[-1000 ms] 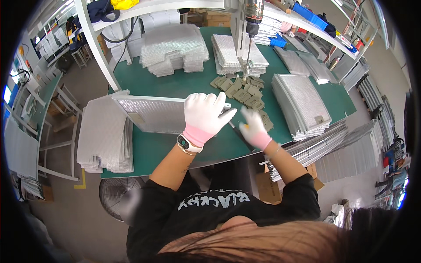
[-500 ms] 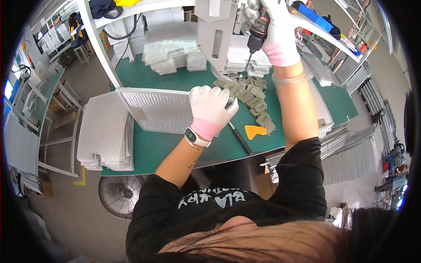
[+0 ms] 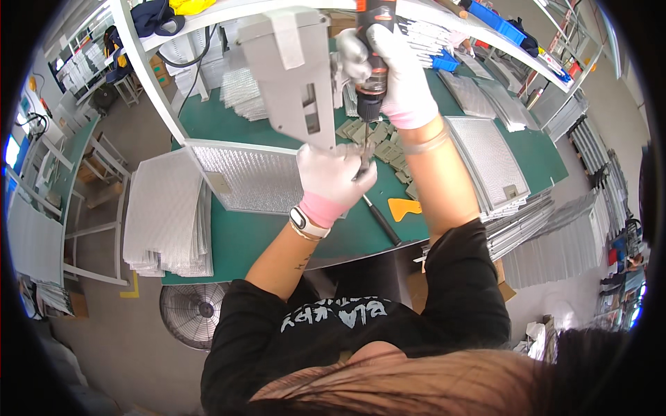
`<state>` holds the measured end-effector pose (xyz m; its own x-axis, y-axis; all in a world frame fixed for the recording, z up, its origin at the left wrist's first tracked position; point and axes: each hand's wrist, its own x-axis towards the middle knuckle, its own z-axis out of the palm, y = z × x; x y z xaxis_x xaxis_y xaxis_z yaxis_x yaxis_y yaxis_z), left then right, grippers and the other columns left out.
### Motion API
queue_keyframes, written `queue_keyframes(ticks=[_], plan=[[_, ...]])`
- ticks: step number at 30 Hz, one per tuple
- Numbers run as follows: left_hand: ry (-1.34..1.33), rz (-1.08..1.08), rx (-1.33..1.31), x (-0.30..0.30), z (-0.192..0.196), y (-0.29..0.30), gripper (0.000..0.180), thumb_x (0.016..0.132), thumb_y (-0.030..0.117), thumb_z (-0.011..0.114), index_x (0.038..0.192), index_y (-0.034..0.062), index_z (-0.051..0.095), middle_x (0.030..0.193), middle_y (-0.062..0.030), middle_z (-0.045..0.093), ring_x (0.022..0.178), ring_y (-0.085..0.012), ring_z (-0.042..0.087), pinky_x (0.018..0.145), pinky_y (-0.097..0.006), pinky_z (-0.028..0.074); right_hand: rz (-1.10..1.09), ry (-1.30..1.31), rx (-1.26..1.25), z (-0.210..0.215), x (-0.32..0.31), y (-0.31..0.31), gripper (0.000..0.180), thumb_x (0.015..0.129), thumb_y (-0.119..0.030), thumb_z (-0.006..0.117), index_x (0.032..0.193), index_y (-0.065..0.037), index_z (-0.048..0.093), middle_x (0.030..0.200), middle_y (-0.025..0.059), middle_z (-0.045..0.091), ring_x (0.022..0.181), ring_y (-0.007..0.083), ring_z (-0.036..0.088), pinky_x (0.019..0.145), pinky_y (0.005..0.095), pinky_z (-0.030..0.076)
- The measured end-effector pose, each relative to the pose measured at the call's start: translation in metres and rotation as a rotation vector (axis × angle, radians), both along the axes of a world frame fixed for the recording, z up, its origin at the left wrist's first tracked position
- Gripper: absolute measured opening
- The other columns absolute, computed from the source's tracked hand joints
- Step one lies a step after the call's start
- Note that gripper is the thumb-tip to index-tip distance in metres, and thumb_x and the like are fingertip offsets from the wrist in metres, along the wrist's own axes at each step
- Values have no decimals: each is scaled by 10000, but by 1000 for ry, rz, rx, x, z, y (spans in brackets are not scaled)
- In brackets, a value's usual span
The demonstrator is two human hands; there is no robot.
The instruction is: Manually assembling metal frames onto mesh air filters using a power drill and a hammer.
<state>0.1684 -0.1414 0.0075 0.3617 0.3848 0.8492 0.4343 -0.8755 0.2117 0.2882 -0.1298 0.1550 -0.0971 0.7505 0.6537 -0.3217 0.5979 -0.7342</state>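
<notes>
Drill (image 3: 372, 84) lowered, your right hand (image 3: 409, 87) wrapped round it. Bit (image 3: 366, 133) seemingly at the panel (image 3: 253, 177), so drill work looks under way; your left hand (image 3: 329, 177), curled tight, grips its end above the table (image 3: 239, 239).

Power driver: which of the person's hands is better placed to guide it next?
The right hand, likely: it grips the power driver. The left hand holds the mesh panel by its right end, near the bit, so seems better suited to steadying it.
</notes>
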Motion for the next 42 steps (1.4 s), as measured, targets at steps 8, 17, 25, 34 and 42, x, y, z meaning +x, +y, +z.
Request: queue_keyframes(ticks=[8,17,25,34,42], plan=[[-127,-38,8,3,-7,-4,126,682,234,762,784,177,714,650,35,620,590,-172,613,580,-323,456,79,129,-74,-20,8,5,630,955,-337,552,1471,-41,344,746,8,467,542,54,409,475,194,324],[-108,-15,61,-2,-6,-3,180,701,256,765,866,190,743,688,61,643,616,-149,617,596,-357,430,212,315,-95,-6,5,5,320,970,-307,555,1128,-30,588,784,32,562,563,100,511,519,220,430],[-19,-2,106,1,4,-2,193,646,205,710,591,168,528,580,-9,521,516,-233,489,525,-395,346,299,564,143,38,45,0,316,955,-218,632,1233,-87,559,1005,49,680,866,172,682,762,308,578],[-89,-112,122,-6,0,7,92,766,209,701,807,134,668,644,-2,557,652,-244,554,673,-427,395,-22,447,155,29,47,16,182,922,-179,684,1030,-95,565,764,31,583,623,139,584,498,245,496],[198,-169,-126,-13,35,-2,119,802,124,674,913,87,696,787,-78,646,787,-291,619,719,-443,447,370,392,427,36,56,10,177,921,-184,686,1014,-96,563,754,19,571,640,127,599,519,251,509]])
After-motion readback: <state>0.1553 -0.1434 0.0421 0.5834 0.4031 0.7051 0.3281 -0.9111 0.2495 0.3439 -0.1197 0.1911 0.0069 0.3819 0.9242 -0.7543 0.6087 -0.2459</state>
